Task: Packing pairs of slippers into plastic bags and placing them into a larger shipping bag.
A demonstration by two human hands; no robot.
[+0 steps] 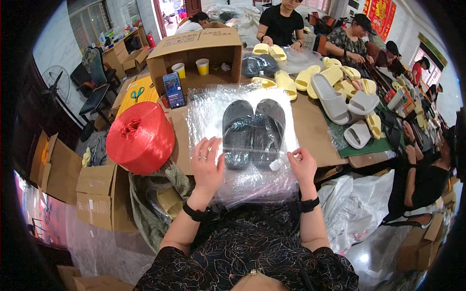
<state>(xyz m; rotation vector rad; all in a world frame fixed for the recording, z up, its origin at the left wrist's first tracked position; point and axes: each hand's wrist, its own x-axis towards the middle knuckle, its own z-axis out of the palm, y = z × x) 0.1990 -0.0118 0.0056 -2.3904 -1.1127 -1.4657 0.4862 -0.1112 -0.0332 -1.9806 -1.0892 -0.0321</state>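
A pair of black slides (pixel 238 127) lies side by side inside a clear plastic bag (pixel 204 112) on the table before me. An edge of the film runs across the slides between my hands. My left hand (pixel 208 162) rests on the bag beside the left slide, fingers stretched out and slightly apart. At the bag's right side, my right hand (pixel 303 167) has its fingers curled, thumb and forefinger pinching the film. A small white tag (pixel 275 165) shows near the right slide's lower end. More clear bags (pixel 250 186) lie beneath, at the table's near edge.
Left stand a large red twine roll (pixel 140 137), a propped phone (pixel 174 90) and green-handled scissors (pixel 138 94). An open carton (pixel 194 41) with yellow-and-white cups is behind. Yellow slides (pixel 286 85) and grey slides (pixel 330 98) pile up at right. Several people work around the table.
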